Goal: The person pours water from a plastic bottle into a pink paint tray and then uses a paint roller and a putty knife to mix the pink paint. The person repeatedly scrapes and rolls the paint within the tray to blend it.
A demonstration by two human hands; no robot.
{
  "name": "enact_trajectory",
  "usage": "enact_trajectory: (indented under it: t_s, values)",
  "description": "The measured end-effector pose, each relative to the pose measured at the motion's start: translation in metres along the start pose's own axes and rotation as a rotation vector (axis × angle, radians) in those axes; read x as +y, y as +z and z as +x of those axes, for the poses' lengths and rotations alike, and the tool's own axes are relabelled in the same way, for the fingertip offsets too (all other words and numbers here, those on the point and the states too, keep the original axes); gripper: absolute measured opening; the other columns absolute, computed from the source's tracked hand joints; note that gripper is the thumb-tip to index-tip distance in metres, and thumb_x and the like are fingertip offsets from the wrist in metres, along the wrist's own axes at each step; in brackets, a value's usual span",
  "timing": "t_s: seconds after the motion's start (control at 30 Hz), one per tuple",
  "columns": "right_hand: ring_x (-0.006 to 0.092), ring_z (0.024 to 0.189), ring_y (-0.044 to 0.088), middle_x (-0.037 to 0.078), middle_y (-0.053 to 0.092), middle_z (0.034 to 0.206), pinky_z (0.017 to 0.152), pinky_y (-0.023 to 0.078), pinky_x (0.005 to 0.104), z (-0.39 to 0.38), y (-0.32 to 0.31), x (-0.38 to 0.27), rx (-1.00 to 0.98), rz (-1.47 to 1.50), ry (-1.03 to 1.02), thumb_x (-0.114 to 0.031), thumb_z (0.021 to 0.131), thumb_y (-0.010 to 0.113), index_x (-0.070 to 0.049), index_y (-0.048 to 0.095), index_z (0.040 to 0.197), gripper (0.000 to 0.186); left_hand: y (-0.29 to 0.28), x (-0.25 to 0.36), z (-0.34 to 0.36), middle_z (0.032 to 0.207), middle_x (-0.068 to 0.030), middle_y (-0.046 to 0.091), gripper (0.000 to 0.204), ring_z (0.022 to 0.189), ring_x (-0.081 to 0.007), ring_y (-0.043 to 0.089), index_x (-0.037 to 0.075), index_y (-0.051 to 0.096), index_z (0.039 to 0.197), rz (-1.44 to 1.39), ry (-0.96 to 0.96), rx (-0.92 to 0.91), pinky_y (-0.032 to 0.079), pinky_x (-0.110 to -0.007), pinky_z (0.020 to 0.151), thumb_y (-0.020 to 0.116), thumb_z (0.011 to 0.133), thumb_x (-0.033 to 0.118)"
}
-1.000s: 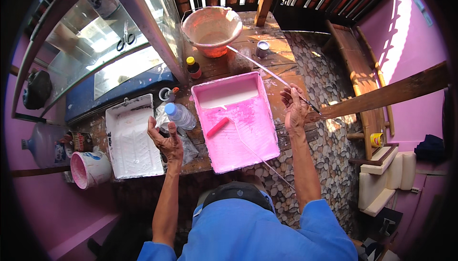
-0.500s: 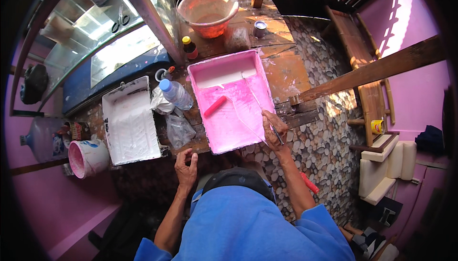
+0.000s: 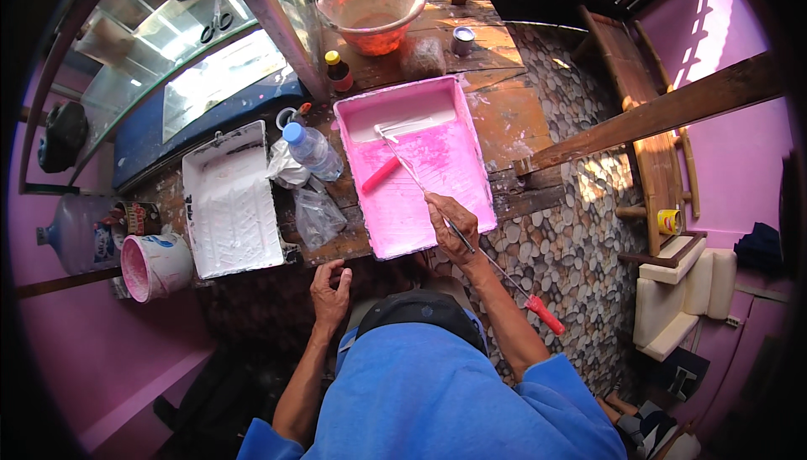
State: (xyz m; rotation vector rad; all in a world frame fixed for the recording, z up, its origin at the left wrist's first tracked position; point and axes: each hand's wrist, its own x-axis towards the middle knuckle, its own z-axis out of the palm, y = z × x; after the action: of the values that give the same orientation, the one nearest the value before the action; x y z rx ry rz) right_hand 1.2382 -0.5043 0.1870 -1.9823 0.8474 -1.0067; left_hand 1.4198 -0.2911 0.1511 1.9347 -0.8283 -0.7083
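My right hand is closed round a thin paint-coated stick, dark at its near end. Its pale tip reaches the white paint at the far end of the pink paint tray. In the tray rests a paint roller with a reddish-pink sleeve. Its wire passes by my right hand, and its red handle sticks out past the tray's near right side. Low beside the table's front edge, my left hand is empty, its fingers loosely curled and a little apart.
A white-coated tray, water bottle and plastic bag lie left of the pink tray. An orange basin, small brown bottle and small tin stand behind it. A wooden beam juts in from the right.
My right hand has moved left and slightly away from me, over the tray's near part. The stick's tip has swung left through the white paint. More of the roller's handle now shows.
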Motion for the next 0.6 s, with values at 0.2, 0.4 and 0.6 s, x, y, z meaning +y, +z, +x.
enact_trajectory:
  t_s: [0.2, 0.4, 0.6]
  values:
    - [0.0231, 0.087, 0.067, 0.016, 0.068, 0.096, 0.078, 0.053, 0.0319, -0.001, -0.007, 0.008, 0.109, 0.021, 0.152, -0.009, 0.092, 0.055, 0.003, 0.064, 0.106, 0.02, 0.002, 0.002, 0.003, 0.091, -0.0096, 0.059, 0.019, 0.079, -0.0166, 0.062, 0.0, 0.062, 0.102, -0.006, 0.012, -0.001, 0.053, -0.027, 0.069, 0.064, 0.085, 0.009]
    - [0.0202, 0.084, 0.067, 0.015, 0.068, 0.093, 0.078, 0.053, 0.0318, -0.001, -0.033, -0.001, 0.25, -0.043, 0.189, -0.01, 0.094, 0.054, 0.003, 0.063, 0.107, 0.021, 0.0, 0.004, 0.005, 0.089, -0.0098, 0.058, 0.019, 0.079, -0.017, 0.062, 0.0, 0.062, 0.102, 0.007, -0.005, -0.006, 0.053, -0.028, 0.069, 0.064, 0.085, 0.008]
    - [0.0235, 0.087, 0.066, 0.015, 0.068, 0.094, 0.077, 0.052, 0.0335, -0.014, -0.045, 0.0, 0.258, -0.151, 0.107, -0.009, 0.093, 0.054, 0.002, 0.063, 0.105, 0.018, 0.004, 0.003, 0.006, 0.089, -0.0099, 0.059, 0.019, 0.078, -0.0171, 0.062, 0.0, 0.062, 0.102, -0.002, 0.008, 0.0, 0.053, -0.028, 0.069, 0.064, 0.085, 0.009]
